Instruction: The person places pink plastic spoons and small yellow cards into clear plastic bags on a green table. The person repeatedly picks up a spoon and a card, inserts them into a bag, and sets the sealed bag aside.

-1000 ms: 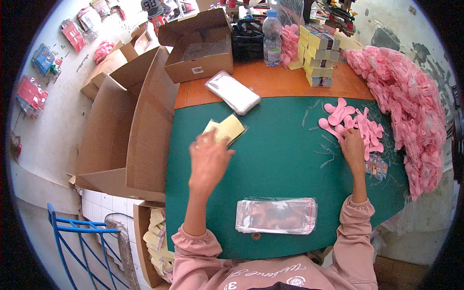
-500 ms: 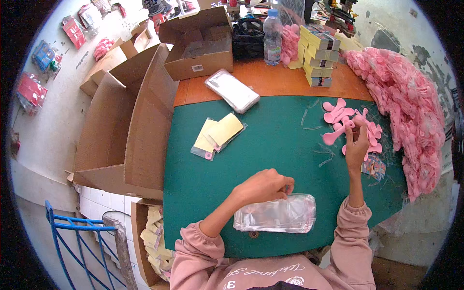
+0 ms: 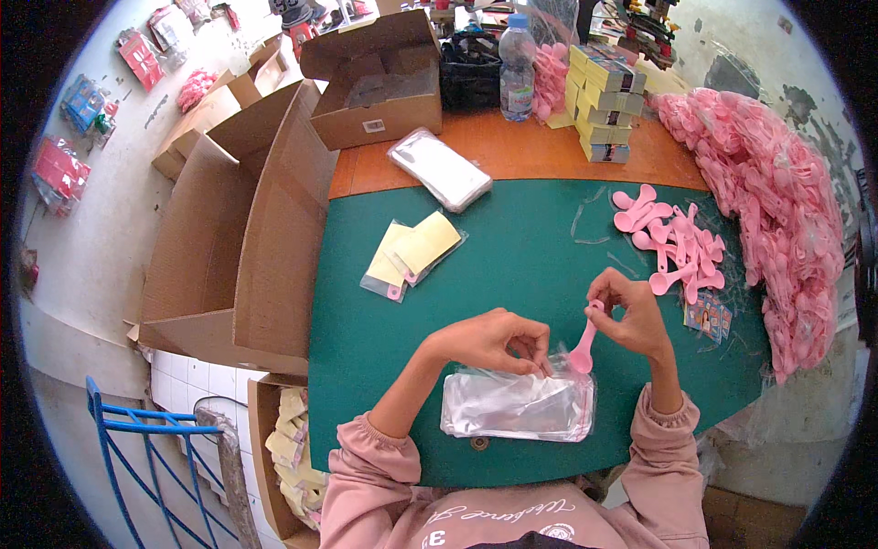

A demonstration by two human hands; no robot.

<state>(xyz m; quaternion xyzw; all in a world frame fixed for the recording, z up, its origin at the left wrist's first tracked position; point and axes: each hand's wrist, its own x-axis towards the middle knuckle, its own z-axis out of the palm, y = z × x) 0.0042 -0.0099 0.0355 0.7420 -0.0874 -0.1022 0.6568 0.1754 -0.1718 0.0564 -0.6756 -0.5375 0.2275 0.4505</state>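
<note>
My right hand (image 3: pixel 629 316) pinches the handle end of a pink plastic spoon (image 3: pixel 585 346), whose bowl points down at the far right edge of the clear bags. With its fingertips, my left hand (image 3: pixel 501 342) grips the upper edge of the top clear plastic bag (image 3: pixel 554 362), lifting it a little. Beneath lies the flat stack of clear plastic bags (image 3: pixel 512 408) on the green mat. Loose pink spoons (image 3: pixel 681 240) form a small pile farther right, beside a few colourful printed cards (image 3: pixel 708 317).
Two bagged yellow cards (image 3: pixel 425 245) lie left of centre, near another stack of clear bags (image 3: pixel 441 171). A cardboard box (image 3: pixel 283 229) borders the left side. Bundled cards (image 3: pixel 605 101) and a water bottle (image 3: pixel 517 73) stand at the back. Wrapped pink spoons (image 3: pixel 777 220) heap up along the right.
My right hand has brought one pink spoon from the pile down toward the bags. My left hand has shifted slightly right and now raises the top bag's edge.
</note>
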